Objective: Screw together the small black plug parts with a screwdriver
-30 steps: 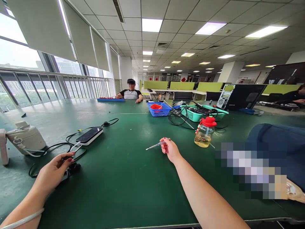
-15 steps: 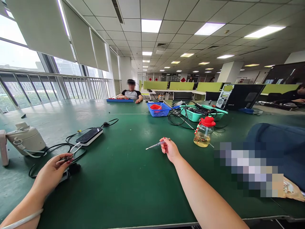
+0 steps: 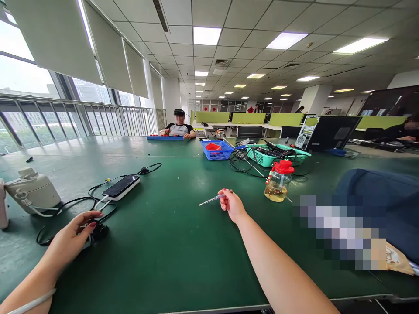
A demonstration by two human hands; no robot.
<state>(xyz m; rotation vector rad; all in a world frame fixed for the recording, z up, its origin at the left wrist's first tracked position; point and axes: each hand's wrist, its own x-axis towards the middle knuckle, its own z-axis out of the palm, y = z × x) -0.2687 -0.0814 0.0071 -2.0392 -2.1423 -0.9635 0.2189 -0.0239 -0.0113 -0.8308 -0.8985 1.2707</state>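
The screwdriver [image 3: 211,200] is already off the table's tool-less stretch and sitting in the right hand [image 3: 231,205], but its tip is meeting nothing: no screw or part is showing beneath it, so any work with that tip is looking undone. The thumb and fingers are pinching its translucent handle firmly, and the metal shaft is pointing leftward, apparently hovering over the green tabletop [image 3: 163,261]. The left hand [image 3: 70,237] is reaching in beside a black plug-like lump [image 3: 99,232], its thumb and forefinger standing a little apart; whether the fingers are gripping something between them, I cannot tell. Just beyond, a white cable [image 3: 103,203] is running into a black-topped power bank [image 3: 121,187], which is lying flat, while a red-lidded glass jar [image 3: 278,187] is standing to the right of the screwdriver.
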